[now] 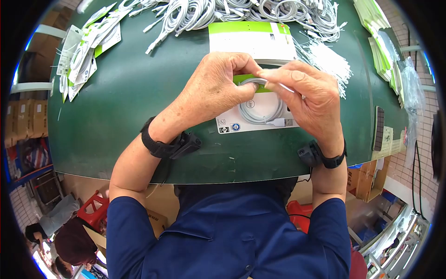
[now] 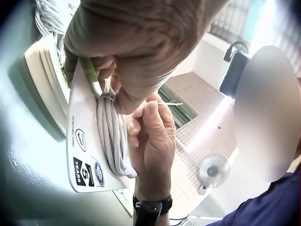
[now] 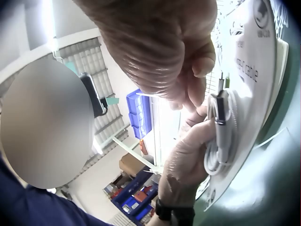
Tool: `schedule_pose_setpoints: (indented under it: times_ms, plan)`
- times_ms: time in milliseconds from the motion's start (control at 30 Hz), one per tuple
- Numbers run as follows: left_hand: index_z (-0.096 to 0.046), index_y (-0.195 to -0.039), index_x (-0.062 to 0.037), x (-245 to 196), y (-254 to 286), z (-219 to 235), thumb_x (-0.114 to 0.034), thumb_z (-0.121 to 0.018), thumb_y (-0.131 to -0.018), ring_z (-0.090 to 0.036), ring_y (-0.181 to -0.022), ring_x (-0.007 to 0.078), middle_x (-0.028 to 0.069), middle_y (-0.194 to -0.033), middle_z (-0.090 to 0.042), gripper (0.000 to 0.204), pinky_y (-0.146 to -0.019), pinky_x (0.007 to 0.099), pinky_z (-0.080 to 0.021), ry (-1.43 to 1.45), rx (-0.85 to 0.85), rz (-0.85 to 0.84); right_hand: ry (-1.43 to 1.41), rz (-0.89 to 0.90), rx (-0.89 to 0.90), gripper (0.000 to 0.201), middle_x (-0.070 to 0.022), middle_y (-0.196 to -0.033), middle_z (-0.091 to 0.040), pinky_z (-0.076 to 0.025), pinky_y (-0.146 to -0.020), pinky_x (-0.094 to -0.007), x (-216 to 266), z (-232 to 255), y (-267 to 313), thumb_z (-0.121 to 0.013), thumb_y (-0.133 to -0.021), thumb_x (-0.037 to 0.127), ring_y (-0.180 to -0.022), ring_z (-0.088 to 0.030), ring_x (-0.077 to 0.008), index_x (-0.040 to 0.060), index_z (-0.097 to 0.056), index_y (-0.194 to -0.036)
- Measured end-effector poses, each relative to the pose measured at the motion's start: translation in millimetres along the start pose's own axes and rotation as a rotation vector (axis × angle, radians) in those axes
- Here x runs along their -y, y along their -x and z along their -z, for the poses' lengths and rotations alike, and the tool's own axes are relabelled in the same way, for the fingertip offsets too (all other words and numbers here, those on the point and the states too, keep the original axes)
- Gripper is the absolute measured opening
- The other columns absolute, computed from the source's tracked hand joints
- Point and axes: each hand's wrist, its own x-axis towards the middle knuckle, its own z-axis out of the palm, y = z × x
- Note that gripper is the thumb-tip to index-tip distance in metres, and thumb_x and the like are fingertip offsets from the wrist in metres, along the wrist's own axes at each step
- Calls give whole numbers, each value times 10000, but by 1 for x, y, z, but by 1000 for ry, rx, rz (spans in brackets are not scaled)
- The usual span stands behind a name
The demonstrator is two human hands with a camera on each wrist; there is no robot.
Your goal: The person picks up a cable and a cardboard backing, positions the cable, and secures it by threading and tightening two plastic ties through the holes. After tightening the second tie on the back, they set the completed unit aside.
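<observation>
A coiled grey-white USB cable (image 1: 245, 113) lies against a white and green packaging card (image 1: 290, 115) above the table. My left hand (image 1: 211, 88) grips the card and coil at the top, its thumb over the cable. In the left wrist view the braided coil (image 2: 109, 134) stands along the card's printed face. My right hand (image 1: 312, 95) meets the left fingertips at the coil's top and pinches a thin white tie (image 2: 173, 103), whose end sticks out beyond the fingers. The metal connector (image 3: 220, 110) shows beside the coil in the right wrist view.
A stack of cards (image 1: 241, 42) lies just beyond my hands, with a heap of coiled cables (image 1: 195, 14) behind. White ties (image 1: 327, 63) are piled to its right. Carded cables (image 1: 86, 58) lie at the left; more cards (image 1: 383, 58) line the right edge.
</observation>
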Motion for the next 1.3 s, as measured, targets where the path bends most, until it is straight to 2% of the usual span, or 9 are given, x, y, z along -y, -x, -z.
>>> schedule_pose_setpoints:
  times_ms: [67, 267, 467, 767, 867, 1067, 1167, 1200, 1300]
  plan:
    - [-746, -1024, 51, 1, -1, 2, -4, -702, -868, -685, -926, 75, 51, -967, -766, 170, -866, 257, -578, 28, -5, 4, -58, -72, 105, 275, -103, -856, -728, -550, -668, -309, 0, 7, 1, -735, -859, -62, -737, -701, -220, 61, -802, -1095]
    - [-759, -1062, 52, 2, -1, 2, 6, -681, -871, -689, -919, 82, 63, -965, -766, 211, -840, 257, -584, 43, -12, -49, -292, -178, 240, 238, -91, -927, -741, -557, -701, -274, 0, 23, -1, -711, -899, -39, -783, -706, -162, 34, -795, -1108]
    - [-746, -1063, 58, -3, 1, 3, 5, -649, -872, -688, -886, 80, 77, -951, -762, 220, -782, 259, -587, 93, 6, -53, -463, -278, 307, 205, -91, -935, -735, -559, -707, -259, 5, 32, -1, -714, -911, -42, -800, -696, -142, 2, -793, -1096]
    - [-749, -1059, 54, -5, 3, 2, 13, -643, -847, -689, -880, 82, 76, -934, -763, 241, -798, 264, -587, 104, -10, -65, -465, -321, 99, 183, -86, -970, -731, -544, -636, -209, 8, 21, 2, -729, -921, -55, -759, -687, -88, -16, -779, -1093]
    - [-754, -1055, 47, -7, 3, 2, 18, -640, -835, -699, -893, 90, 81, -936, -768, 249, -818, 273, -589, 59, 2, -43, -519, -370, 136, 192, -75, -982, -729, -554, -685, -222, 4, 22, 0, -704, -929, -73, -819, -699, -107, -26, -765, -1105]
    - [-761, -1043, 41, -5, 4, -5, 27, -650, -823, -718, -894, 116, 97, -939, -781, 247, -847, 293, -593, 22, -5, -46, -79, -215, 21, 285, -80, -997, -727, -564, -815, -303, 7, 15, -5, -760, -840, -37, -940, -720, -191, -10, -743, -1123]
    - [-760, -1036, 45, -4, 4, -6, 28, -659, -821, -719, -898, 118, 100, -941, -780, 238, -857, 295, -592, -21, -4, -51, 82, -115, 6, 316, -94, -989, -727, -568, -806, -345, 0, 7, -6, -783, -794, -5, -918, -724, -234, 2, -733, -1106]
    - [-759, -1034, 46, -4, 4, -7, 28, -662, -821, -719, -900, 117, 101, -941, -779, 235, -861, 295, -592, -36, -7, -61, 87, -150, 47, 258, -106, -975, -728, -567, -803, -372, -2, 7, -3, -770, -802, -3, -912, -718, -273, 14, -727, -1056]
    - [-755, -1034, 49, -4, 4, -6, 28, -667, -816, -720, -903, 120, 98, -938, -777, 235, -881, 297, -591, -70, 15, -35, 99, -108, 145, 215, -111, -959, -727, -563, -802, -381, -11, 7, -2, -753, -819, 0, -900, -713, -293, 30, -724, -1030]
